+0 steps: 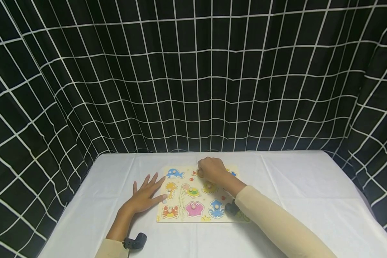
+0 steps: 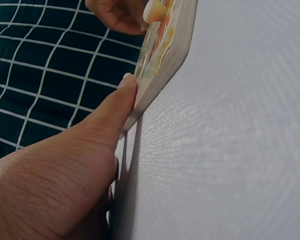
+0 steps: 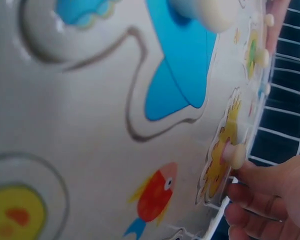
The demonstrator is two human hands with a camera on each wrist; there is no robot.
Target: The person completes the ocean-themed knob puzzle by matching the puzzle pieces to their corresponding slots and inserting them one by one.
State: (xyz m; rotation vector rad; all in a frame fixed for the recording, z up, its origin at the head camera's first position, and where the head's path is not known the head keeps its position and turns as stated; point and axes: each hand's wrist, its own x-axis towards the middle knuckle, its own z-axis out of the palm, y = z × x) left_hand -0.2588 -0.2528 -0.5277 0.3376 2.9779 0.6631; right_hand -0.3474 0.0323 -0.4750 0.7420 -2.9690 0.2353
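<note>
A wooden knob puzzle board (image 1: 188, 219) with sea-animal pieces lies on the white cloth. My left hand (image 1: 144, 198) is spread flat at its left side, with the thumb (image 2: 124, 100) against the board's edge. My right hand (image 1: 211, 169) is curled over the top middle, pinching the knobbed red-orange fish piece (image 1: 195, 173), which it mostly hides. In the right wrist view, the curled fingers (image 3: 255, 197) show just beyond the yellow piece (image 3: 221, 157) and its knob. Below sit the turtle piece (image 1: 192, 192) and pink shell piece (image 1: 194, 209).
Whale (image 1: 175, 173), seahorse (image 1: 171, 190), crab (image 1: 170, 211) and blue squid (image 1: 216, 209) pieces sit in the board. The right sleeve (image 1: 271, 218) covers its lower right corner. A white cloth (image 1: 296, 179) covers the table; a black gridded curtain (image 1: 213, 89) hangs behind.
</note>
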